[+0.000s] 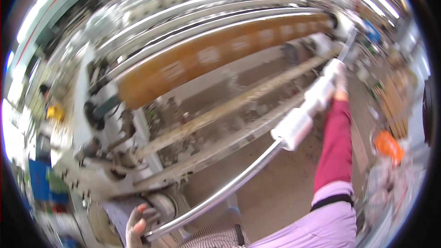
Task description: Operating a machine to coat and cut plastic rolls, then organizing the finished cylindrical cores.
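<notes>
Indoors, a cluttered workshop flanks both hands. Well left of the L hand (136,228), a small yellow item (55,111) and a blue item (39,179) sit amid blurred equip. Ahead of the hands stretches a long machine (229,106) w/ metal rails and a broad amber roll (225,53) bearing pale patches. Brown floor (257,174) shows btwn the hands. Right of the R hand (339,80): brown boards (396,105), an orange bag (389,147) and, closer in, a heap of clear plastic (390,188).

A shiny metal rod (229,188) spans the gap btwn the hands, nr end at the L hand, long axis running diagonally away and rightward past the R hand, toward the machine's right-hand end. White rolls (294,126) sit on it, bunched toward the R hand. Hands are wide apart: the L touches the rod's nr end, thumb and fingers visible, grip unclear; the R, arm outstretched in a magenta sleeve (337,142), is at the rolls, blurred, partly hidden; can't tell if it's clamped.
</notes>
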`<state>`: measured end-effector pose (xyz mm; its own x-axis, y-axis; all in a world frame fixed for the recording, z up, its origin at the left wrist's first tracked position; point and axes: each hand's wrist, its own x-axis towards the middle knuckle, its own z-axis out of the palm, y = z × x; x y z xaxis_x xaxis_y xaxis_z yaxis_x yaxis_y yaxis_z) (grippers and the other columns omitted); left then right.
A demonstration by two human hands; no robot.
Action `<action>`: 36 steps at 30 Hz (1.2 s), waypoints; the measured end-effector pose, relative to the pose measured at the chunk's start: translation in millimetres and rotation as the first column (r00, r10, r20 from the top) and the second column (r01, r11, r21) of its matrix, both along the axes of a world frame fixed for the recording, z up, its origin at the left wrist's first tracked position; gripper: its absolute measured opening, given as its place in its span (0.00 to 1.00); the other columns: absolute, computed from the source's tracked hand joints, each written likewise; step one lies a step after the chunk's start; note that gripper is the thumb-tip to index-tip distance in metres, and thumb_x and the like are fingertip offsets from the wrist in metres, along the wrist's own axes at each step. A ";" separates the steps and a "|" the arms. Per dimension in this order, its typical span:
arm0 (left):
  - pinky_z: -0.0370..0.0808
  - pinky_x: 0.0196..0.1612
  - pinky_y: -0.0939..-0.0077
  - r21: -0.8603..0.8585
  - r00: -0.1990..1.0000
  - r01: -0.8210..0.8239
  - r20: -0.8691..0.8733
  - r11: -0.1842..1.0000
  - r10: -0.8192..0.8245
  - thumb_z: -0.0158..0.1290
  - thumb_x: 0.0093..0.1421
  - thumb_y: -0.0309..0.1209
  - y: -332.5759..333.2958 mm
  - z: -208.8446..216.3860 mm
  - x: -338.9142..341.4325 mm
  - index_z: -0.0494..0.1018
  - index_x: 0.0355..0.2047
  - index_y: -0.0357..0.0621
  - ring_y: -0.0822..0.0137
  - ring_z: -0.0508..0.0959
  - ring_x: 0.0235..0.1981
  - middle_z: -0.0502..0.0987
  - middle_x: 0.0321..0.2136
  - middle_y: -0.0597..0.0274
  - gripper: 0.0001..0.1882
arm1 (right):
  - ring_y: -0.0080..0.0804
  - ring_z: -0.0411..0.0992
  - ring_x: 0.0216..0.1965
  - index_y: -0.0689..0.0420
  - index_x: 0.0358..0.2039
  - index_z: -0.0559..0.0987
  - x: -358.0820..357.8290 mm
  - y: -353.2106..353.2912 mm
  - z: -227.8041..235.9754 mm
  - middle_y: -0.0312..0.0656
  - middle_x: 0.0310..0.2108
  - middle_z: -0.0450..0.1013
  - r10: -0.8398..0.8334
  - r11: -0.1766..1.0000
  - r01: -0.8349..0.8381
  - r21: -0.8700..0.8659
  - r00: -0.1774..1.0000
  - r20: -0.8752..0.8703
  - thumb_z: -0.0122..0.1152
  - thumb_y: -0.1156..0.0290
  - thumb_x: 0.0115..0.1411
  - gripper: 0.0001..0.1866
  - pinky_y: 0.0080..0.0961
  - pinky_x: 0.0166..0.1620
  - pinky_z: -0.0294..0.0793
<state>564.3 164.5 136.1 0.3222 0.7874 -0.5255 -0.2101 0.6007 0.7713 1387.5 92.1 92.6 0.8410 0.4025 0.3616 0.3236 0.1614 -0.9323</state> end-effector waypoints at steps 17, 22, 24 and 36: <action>0.70 0.53 0.66 0.062 0.949 -0.260 0.199 0.964 0.244 0.65 0.41 0.31 -46.7 -26.2 -257.7 0.68 0.46 0.49 0.61 0.74 0.47 0.73 0.43 0.58 0.30 | 0.44 0.70 0.47 0.47 0.59 0.61 -781.0 21.9 15.1 0.44 0.49 0.66 0.381 0.910 -0.128 0.395 0.637 -0.670 0.54 0.44 0.60 0.33 0.39 0.47 0.76; 0.75 0.47 0.67 0.153 0.921 -0.390 0.074 0.908 0.383 0.65 0.41 0.35 -36.4 -6.1 -393.0 0.69 0.41 0.45 0.62 0.76 0.42 0.74 0.38 0.58 0.26 | 0.46 0.71 0.45 0.52 0.55 0.65 -911.7 14.4 -1.5 0.46 0.42 0.70 0.528 0.847 -0.277 0.454 0.338 -0.779 0.61 0.43 0.52 0.37 0.49 0.48 0.74; 0.77 0.43 0.70 0.202 0.900 -0.428 0.009 0.881 0.435 0.64 0.42 0.34 -26.4 -14.6 -448.6 0.69 0.40 0.45 0.63 0.77 0.39 0.74 0.36 0.60 0.25 | 0.43 0.71 0.44 0.56 0.52 0.68 -961.0 36.3 -14.5 0.45 0.42 0.70 0.559 0.816 -0.362 0.450 0.298 -0.774 0.62 0.44 0.52 0.35 0.45 0.49 0.73; 0.76 0.36 0.70 0.040 0.790 -0.607 -0.080 0.794 0.608 0.67 0.43 0.33 -83.1 -104.3 -465.5 0.71 0.37 0.43 0.67 0.77 0.37 0.75 0.36 0.61 0.22 | 0.31 0.70 0.46 0.60 0.54 0.65 -1085.5 48.9 -57.7 0.41 0.46 0.70 0.778 -0.021 -0.956 -0.293 0.168 -0.605 0.71 0.64 0.44 0.38 0.28 0.48 0.71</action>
